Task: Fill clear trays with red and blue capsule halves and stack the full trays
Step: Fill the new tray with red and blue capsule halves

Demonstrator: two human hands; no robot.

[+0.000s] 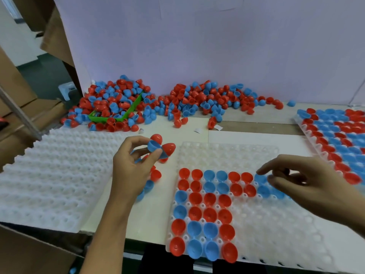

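left hand (132, 167) around glossy domed capsule halves (161, 147)

Backdrop is a pale lavender-white board (207, 46) standing upright along the far edge of the table, sheet of paper (199, 5) stuck near its top, writing unreadable. Table surface (250, 136) is white sheets over a wood-grain top, a strip of wood (256, 127) showing between them. Left side: brown cardboard boxes (13, 91) stacked, one flap (57, 36) leaning over the board. Dark grey-green floor (45, 76) beyond them, a small pale plastic stool (66, 90) on it. Lighting soft, even, no hard shadows.
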